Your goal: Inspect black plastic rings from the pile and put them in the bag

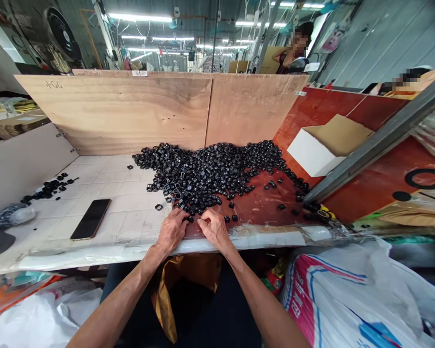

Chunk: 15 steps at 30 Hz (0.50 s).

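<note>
A big heap of small black rings point(210, 169) lies across the middle of the worktable point(105, 251), up against a plywood back wall. My left hand point(172, 231) and my right hand point(213, 227) rest side by side at the heap's near edge, fingers curled and pinched together over a few black rings. What sits inside each pinch is too small to make out. Loose rings are scattered around both hands.
A black phone point(91, 218) lies left of my hands. A smaller pile of black parts point(49, 189) and a plastic bag point(10, 215) sit far left. A white cardboard box point(328, 145) stands at right; a woven sack point(348, 295) is below. A person point(293, 48) stands behind the wall.
</note>
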{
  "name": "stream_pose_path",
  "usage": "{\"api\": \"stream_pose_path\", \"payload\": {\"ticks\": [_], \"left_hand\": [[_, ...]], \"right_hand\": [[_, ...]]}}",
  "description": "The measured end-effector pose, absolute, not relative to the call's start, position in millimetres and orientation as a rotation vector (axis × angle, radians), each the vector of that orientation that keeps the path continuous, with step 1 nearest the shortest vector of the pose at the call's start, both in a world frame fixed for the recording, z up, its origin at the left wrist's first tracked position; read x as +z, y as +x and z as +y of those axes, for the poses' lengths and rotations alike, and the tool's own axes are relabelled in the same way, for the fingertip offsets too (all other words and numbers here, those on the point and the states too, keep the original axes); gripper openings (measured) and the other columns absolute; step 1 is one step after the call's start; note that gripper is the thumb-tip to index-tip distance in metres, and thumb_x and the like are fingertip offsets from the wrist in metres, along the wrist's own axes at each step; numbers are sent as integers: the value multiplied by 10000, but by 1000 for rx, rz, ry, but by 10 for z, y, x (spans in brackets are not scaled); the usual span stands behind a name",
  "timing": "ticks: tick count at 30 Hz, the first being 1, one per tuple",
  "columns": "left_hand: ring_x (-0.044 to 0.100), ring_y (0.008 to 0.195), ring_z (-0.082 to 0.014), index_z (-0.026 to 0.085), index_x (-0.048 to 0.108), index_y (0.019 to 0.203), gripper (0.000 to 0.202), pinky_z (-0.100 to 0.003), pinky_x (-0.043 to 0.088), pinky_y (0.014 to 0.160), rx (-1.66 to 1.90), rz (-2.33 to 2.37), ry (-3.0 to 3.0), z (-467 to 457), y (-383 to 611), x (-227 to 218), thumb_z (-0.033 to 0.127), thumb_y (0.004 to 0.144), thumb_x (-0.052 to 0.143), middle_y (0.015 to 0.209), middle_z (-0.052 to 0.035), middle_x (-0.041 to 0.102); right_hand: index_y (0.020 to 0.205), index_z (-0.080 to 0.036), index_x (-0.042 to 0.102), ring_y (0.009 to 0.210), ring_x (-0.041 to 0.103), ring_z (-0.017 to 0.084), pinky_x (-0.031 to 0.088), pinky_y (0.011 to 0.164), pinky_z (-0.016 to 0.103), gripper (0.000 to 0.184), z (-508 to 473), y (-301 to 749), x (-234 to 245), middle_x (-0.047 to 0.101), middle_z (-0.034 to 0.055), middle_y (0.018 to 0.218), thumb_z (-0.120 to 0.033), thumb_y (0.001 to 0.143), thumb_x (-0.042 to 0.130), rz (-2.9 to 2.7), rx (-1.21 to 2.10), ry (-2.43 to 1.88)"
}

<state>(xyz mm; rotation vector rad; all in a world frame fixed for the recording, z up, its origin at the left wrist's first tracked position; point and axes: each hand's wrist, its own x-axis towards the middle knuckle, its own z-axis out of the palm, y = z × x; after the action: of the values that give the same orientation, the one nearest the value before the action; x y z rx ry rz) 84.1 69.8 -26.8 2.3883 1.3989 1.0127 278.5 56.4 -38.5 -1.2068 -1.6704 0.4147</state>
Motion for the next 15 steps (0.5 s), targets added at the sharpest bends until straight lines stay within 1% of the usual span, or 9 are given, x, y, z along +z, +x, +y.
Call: {"api": "stream_pose_path", "payload": {"ticks": [3, 5, 8, 11, 15], "left_hand": [[690, 1056, -273, 226, 712, 1003, 177, -417, 573, 936, 1081, 1345, 2282, 694, 741, -267, 127, 857, 700, 1049, -65, 737], [702, 1017, -249, 235, 695, 1070, 192, -390, 580, 901, 1113, 1279, 2151, 655, 697, -241, 197, 883, 714, 1092, -58, 733], [711, 934, -195, 237, 652, 1105, 211, -343, 582, 874, 1192, 1149, 1860, 581, 687, -205, 289, 910, 715, 1097, -38, 712], [698, 908, -173, 220, 645, 1056, 265, -319, 586, 866, 1288, 1016, 1564, 528, 708, -178, 312, 850, 785, 1070, -29, 680], [668, 1015, -196, 202, 710, 976, 287, -347, 574, 956, 1324, 930, 1417, 512, 716, -132, 289, 754, 869, 1076, -40, 651]], "right_hand": [[729, -208, 591, 668, 589, 161, 474, 665, 273, 105, 553, 2787, -382, 622, 3, 740, -177, 823, 626, -1626, 489, -1210], [818, -199, 643, 674, 609, 152, 501, 646, 262, 18, 530, 2790, -357, 659, 16, 825, -194, 832, 633, -1581, 617, -1174], [983, -201, 705, 763, 662, 156, 560, 678, 260, 150, 482, 2802, -291, 691, 44, 993, -221, 844, 651, -1507, 835, -1065], [1002, -210, 744, 854, 684, 167, 587, 745, 271, 177, 447, 2818, -225, 678, 50, 1049, -236, 840, 677, -1436, 962, -971], [964, -216, 744, 815, 684, 163, 586, 735, 271, 164, 437, 2829, -179, 686, 35, 999, -273, 810, 735, -1352, 1061, -940]]}}
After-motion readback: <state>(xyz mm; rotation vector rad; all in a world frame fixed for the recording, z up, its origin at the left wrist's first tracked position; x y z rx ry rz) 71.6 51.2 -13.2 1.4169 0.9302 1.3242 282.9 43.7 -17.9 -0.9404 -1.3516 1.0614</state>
